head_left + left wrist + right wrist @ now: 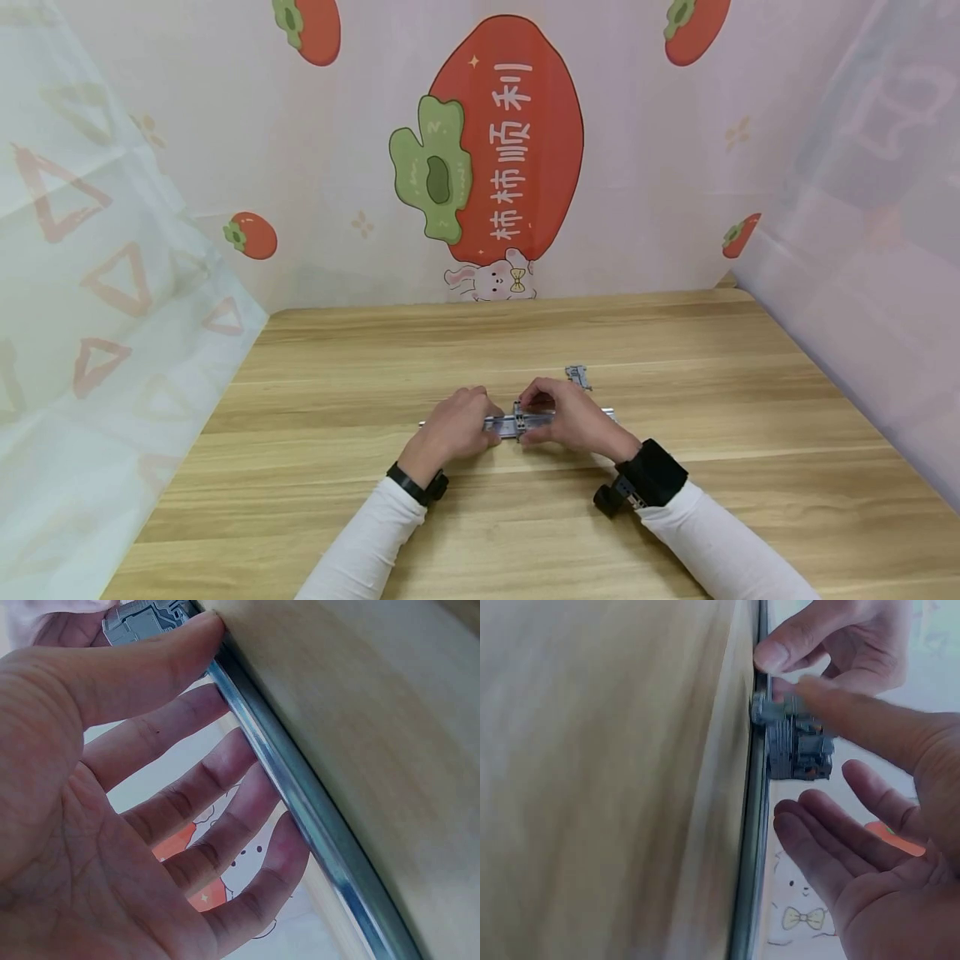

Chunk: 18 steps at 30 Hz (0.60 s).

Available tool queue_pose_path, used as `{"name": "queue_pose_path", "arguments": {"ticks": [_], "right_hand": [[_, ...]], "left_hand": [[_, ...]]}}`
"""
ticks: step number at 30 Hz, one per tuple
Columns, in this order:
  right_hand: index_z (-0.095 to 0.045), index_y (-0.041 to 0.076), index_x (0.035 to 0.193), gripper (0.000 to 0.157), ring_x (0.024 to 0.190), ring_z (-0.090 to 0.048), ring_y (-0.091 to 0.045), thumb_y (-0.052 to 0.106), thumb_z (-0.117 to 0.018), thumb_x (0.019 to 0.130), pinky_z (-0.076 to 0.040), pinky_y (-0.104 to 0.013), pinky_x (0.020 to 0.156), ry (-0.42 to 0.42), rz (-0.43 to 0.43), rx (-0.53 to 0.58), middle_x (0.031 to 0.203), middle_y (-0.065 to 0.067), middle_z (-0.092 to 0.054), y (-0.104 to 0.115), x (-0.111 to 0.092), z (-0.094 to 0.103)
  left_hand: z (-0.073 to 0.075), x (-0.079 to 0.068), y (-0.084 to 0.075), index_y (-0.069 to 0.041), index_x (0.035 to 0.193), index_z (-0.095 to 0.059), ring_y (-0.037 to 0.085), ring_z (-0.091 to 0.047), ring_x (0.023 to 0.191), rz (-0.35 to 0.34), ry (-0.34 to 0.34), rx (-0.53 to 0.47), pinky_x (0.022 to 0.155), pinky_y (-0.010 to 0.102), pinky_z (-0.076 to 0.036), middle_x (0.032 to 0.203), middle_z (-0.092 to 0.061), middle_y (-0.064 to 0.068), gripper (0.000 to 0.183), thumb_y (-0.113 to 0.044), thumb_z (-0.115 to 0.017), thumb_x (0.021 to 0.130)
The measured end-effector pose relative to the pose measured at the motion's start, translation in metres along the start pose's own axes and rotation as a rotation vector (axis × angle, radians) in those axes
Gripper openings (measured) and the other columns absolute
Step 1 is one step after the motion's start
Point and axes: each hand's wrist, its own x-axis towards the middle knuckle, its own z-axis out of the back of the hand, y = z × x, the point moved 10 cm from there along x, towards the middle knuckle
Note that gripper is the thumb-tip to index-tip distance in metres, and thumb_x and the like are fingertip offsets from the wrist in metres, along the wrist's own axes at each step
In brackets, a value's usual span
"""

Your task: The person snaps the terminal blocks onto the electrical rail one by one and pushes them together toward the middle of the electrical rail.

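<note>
A silver metal mounting rail (504,427) lies crosswise on the table. My left hand (457,425) grips its left part, thumb on the near edge and fingers along the far edge, as the left wrist view shows. A small stack of grey terminal blocks (801,754) sits on the rail between my hands. My right hand (573,418) holds a block there, its thumb on the near end and its index finger by the far end. In the right wrist view, the other fingers stand apart from the stack. How the blocks' feet meet the rail is hidden.
Behind the right hand, a loose grey terminal block (577,377) lies flat on the wooden table (337,517). Printed cloth (637,208) hangs at the table's back edge, with more cloth along both sides.
</note>
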Motion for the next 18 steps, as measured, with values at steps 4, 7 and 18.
{"name": "queue_pose_path", "arguments": {"ticks": [4, 7, 18], "right_hand": [[-0.057, 0.010, 0.101, 0.045, 0.102, -0.058, -0.021, 0.029, -0.079, 0.067, -0.043, -0.033, 0.086, -0.002, -0.003, 0.011, 0.104, -0.002, -0.060, 0.001, 0.000, 0.004], [-0.057, 0.010, 0.102, 0.043, 0.103, -0.057, -0.021, 0.031, -0.077, 0.070, -0.043, -0.033, 0.087, -0.008, -0.007, 0.009, 0.104, -0.003, -0.059, 0.001, 0.000, 0.008], [-0.058, 0.011, 0.102, 0.041, 0.102, -0.058, -0.026, 0.030, -0.077, 0.070, -0.043, -0.033, 0.087, -0.051, 0.010, -0.029, 0.105, -0.009, -0.060, 0.001, 0.000, 0.030]], "left_hand": [[-0.001, 0.000, 0.000, -0.015, 0.099, -0.071, 0.015, -0.046, 0.073, -0.002, 0.002, 0.002, 0.060, 0.027, -0.038, 0.085, -0.052, -0.001, 0.026, -0.028, -0.072, 0.076], [-0.001, 0.001, -0.001, -0.015, 0.098, -0.071, 0.015, -0.045, 0.073, -0.006, 0.001, 0.001, 0.059, 0.027, -0.038, 0.085, -0.052, -0.001, 0.025, -0.028, -0.072, 0.076], [-0.001, 0.000, 0.001, -0.016, 0.105, -0.070, 0.014, -0.046, 0.077, 0.012, 0.005, 0.008, 0.062, 0.027, -0.038, 0.092, -0.055, -0.001, 0.032, -0.029, -0.072, 0.076]]}}
